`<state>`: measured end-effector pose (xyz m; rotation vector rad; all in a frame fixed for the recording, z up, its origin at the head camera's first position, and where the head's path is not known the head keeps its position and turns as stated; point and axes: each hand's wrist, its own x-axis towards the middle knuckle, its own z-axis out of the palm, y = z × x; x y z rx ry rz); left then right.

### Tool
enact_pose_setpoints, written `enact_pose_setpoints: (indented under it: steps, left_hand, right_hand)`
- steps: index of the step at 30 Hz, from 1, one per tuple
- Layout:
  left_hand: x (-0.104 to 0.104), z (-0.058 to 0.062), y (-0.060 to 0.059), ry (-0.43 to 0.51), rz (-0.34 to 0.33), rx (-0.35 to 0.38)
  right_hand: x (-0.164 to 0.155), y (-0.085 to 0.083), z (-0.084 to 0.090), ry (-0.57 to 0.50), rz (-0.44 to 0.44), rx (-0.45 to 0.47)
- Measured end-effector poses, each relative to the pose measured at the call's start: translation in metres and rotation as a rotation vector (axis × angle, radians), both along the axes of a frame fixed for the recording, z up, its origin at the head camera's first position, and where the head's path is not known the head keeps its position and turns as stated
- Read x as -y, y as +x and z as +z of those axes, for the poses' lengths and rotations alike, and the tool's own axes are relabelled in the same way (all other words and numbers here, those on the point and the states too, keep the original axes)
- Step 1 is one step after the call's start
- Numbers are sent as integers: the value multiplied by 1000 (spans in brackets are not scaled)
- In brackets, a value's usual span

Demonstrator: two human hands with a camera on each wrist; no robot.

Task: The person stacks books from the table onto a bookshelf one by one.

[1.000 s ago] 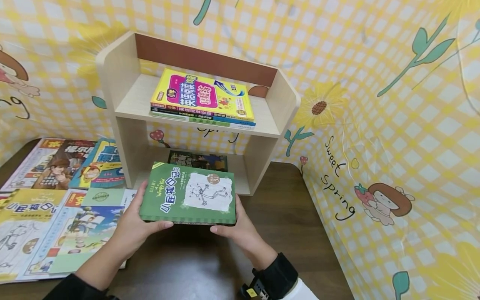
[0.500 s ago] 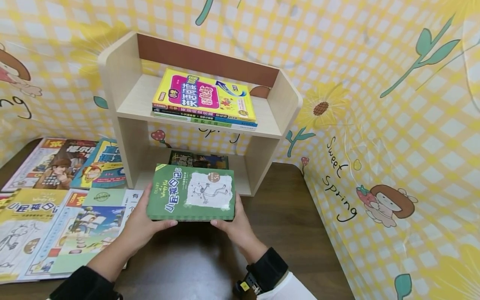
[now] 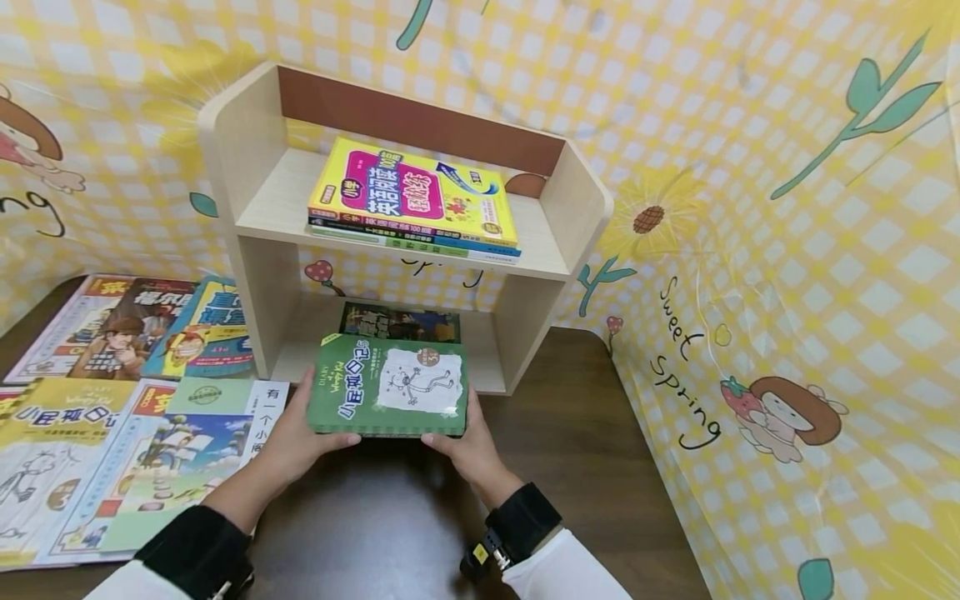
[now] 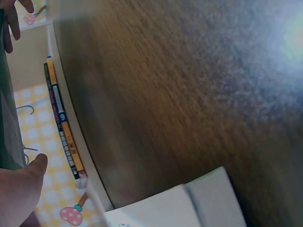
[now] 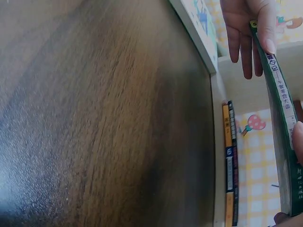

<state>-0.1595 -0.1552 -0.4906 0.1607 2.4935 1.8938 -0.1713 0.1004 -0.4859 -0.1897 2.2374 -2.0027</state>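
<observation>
On the dark wooden bench (image 3: 570,433), both hands — left hand (image 3: 300,437), right hand (image 3: 468,446) — grip the green book (image 3: 390,387) at 6 o'clock of the shelf unit (image 3: 247,208), level with its lower opening — not yet inside, I judge.

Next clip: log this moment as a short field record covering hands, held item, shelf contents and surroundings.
held item: green book, flat, cover up, in front of the lower shelf opening
left hand: grips the book's left near corner
right hand: grips the book's right near corner
shelf unit: pale wood, on dark table
upper shelf: stack topped by yellow book
lower shelf: dark book lying flat
left of shelf: books spread flat
</observation>
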Motion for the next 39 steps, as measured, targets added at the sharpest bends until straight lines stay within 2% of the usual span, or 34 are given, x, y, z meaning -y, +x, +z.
enact_pose_setpoints:
  steps: [6, 17, 26, 33, 39]
  left_hand:
    - [-2, -8, -9, 21, -11, 7]
    - [-3, -16, -20, -32, -18, 60]
    - [-2, -25, -30, -30, -15, 5]
    - [-1, -30, -42, -165, 6, -44]
    - [-3, -27, -53, -209, 0, -62]
  right_hand:
    - [-1, -9, -7, 7, 10, 25]
    - [0, -21, -22, 16, -3, 109]
    - [5, -31, -34, 38, -33, 99]
    - [11, -38, -39, 122, -78, 56]
    - [13, -47, -42, 207, -126, 28]
